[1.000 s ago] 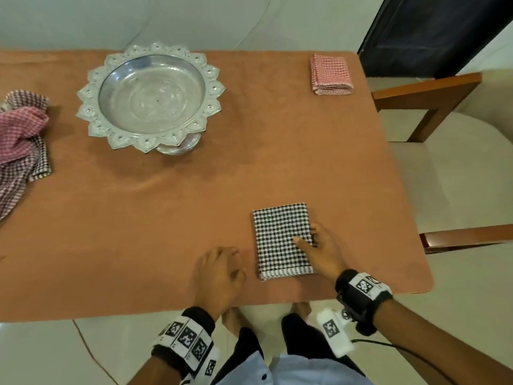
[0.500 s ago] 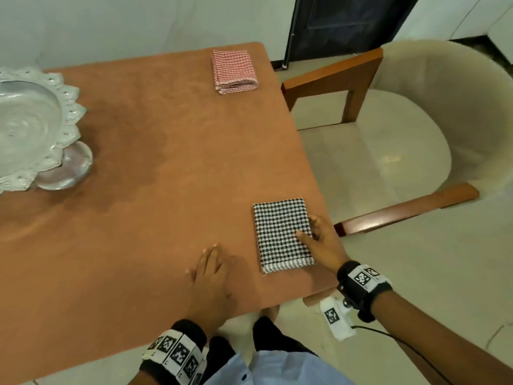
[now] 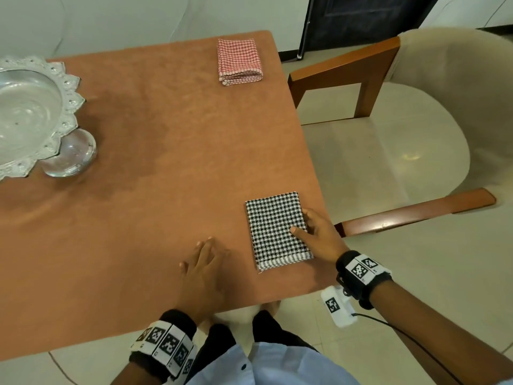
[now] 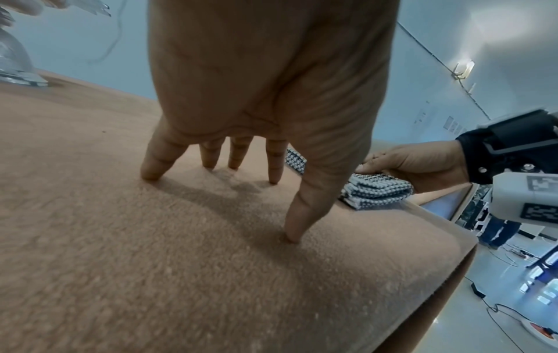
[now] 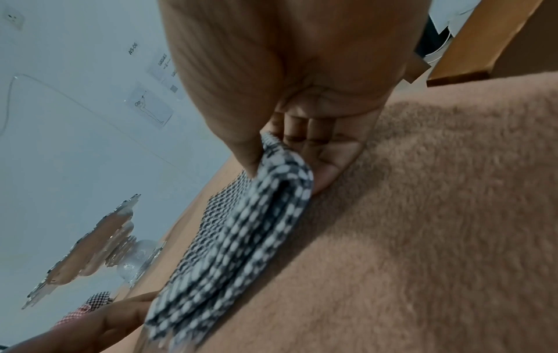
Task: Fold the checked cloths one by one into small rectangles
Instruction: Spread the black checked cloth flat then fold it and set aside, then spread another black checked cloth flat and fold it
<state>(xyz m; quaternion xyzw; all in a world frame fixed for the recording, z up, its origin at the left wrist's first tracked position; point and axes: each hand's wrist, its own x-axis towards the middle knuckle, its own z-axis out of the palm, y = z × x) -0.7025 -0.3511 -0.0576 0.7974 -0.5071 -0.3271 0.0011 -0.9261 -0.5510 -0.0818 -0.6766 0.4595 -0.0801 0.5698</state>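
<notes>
The black cloth (image 3: pixel 277 230) lies folded into a small rectangle at the 5 o'clock part of the surface (image 3: pixel 166 151), close to its right edge. The right hand (image 3: pixel 319 234) pinches the cloth's right side: thumb on top, fingers (image 5: pixel 329 164) tucked under the stacked layers, as the right wrist view shows. The left hand (image 3: pixel 204 269) is spread, fingertips (image 4: pixel 151 173) resting on the bare surface just left of the cloth, holding nothing. A red cloth (image 3: pixel 240 61), already folded, sits at 1 o'clock near the far edge. A silver bowl (image 3: pixel 41 118) stands at 9 o'clock. Judged step: folding of the black cloth is finished and the right hand is set to lift it. The next move probably calls for keeping all layers pinched together so the stack does not splay, then carrying it toward the red cloth. Further unfolded cloths are barely visible in the right wrist view.
</notes>
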